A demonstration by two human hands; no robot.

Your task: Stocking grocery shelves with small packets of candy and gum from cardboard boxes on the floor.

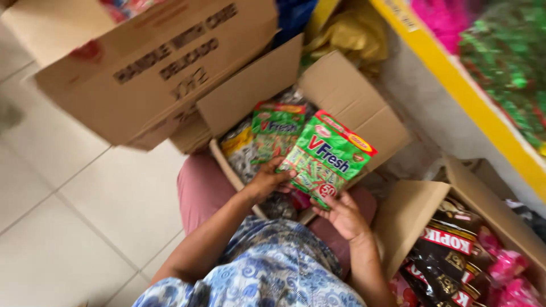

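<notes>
1. Blue-and-white patterned cloth covers the person's body at 6 o'clock, with pink trousers (199,190) over the lap beyond it.
2. The left hand (267,181) is curled around the lower left edge of a green sweet packet (327,159), fingers closed on it.
3. The right hand (343,215) sits under the packet's bottom edge at 5 o'clock of it, fingers partly bent, thumb touching the wrapper.
4. The green sweet packet is tilted, held just above the open cardboard box (352,102) that rests on the lap.
5. Inside that box, at 10 o'clock of the held packet, lies a second green packet (277,128), with yellow and grey packets (239,150) beside it.
6. At 4 o'clock, a second open box (412,213) holds dark brown packets (446,253) and pink wrapped sweets (506,264).
7. At 11 o'clock, a large closed carton (148,68) stands on the white tiled floor (68,227).
8. At 2 o'clock, a yellow shelf edge (455,85) runs diagonally, with green and pink goods above it.
</notes>
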